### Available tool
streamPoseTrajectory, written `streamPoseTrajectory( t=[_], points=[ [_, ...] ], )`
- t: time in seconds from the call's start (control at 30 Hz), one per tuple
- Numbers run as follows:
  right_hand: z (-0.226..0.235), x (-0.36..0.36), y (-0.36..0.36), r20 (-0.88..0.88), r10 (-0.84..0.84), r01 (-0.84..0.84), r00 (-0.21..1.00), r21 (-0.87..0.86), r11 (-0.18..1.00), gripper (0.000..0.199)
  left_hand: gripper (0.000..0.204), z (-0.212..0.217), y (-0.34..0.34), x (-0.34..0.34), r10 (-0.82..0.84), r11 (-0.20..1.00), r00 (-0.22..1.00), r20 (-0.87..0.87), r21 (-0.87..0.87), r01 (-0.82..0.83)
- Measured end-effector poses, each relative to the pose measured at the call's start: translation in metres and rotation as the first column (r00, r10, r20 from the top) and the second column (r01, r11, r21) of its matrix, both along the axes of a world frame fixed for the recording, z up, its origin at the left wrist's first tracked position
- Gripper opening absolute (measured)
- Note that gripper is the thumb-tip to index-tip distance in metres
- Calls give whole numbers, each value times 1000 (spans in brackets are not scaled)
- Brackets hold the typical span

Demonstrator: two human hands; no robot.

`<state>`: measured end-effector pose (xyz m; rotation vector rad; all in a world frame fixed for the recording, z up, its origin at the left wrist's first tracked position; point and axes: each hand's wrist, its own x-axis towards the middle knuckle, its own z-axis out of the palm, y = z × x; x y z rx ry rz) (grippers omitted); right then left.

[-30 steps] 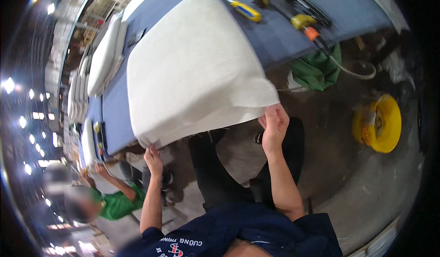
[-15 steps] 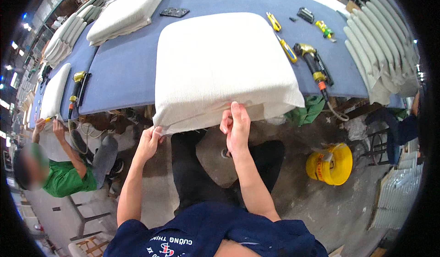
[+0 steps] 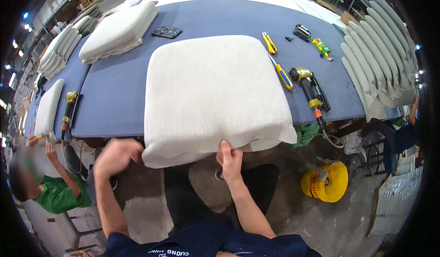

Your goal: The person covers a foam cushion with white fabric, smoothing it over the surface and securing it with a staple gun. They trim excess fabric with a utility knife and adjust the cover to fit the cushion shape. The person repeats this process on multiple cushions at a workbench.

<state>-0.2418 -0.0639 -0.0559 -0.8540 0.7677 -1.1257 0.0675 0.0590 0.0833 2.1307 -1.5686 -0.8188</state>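
Observation:
A white fabric-covered seat cushion [image 3: 217,87] lies in front of me, its loose cloth edge hanging over the near side of the blue table. My right hand [image 3: 230,160] pinches that edge near its middle, with the thumb on top of the cloth. Off the cushion's near left corner, my left hand [image 3: 117,156] is apart from the fabric; motion smears its fingers. Right of the cushion lie a screwdriver [image 3: 283,77], a yellow cutter knife [image 3: 269,43] and a pneumatic stapler [image 3: 311,89] with a hose.
Stacked cushions stand at the back left [image 3: 119,27] and right [image 3: 373,55] of the blue table [image 3: 114,96]. A second stapler [image 3: 68,112] lies to the left. There, a person in green [image 3: 64,193] handles another cushion [image 3: 48,110]. A yellow bucket [image 3: 332,183] stands on the floor.
My left hand has let go of the cushion's left corner and swung out to the left. My right hand has closed on the cloth edge. The whole view has shifted, with the cushion lower in it.

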Motion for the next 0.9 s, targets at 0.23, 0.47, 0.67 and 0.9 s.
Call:
streamPoseTrajectory(
  t=[0.23, 0.47, 0.67, 0.9],
  points=[
    [-11, 13, 0, 38, -45, 43, 998, 35, 998, 44, 60, 40, -356, -4, -239, 887, 912, 334, -308, 345],
    [-39, 4, 3, 93, -37, 38, 995, -7, 999, 30, 59, -27, -434, -52, -98, 963, 902, 420, -187, 192],
    [-40, 10, -2, 140, -25, 28, 990, -19, 999, 34, 59, -19, -425, -60, -89, 979, 889, 449, -127, 162],
    [-21, 11, -3, 123, 3, 4, 992, -54, 999, 37, 61, -45, -317, -100, -116, 818, 692, 713, -327, 474]
  ],
)
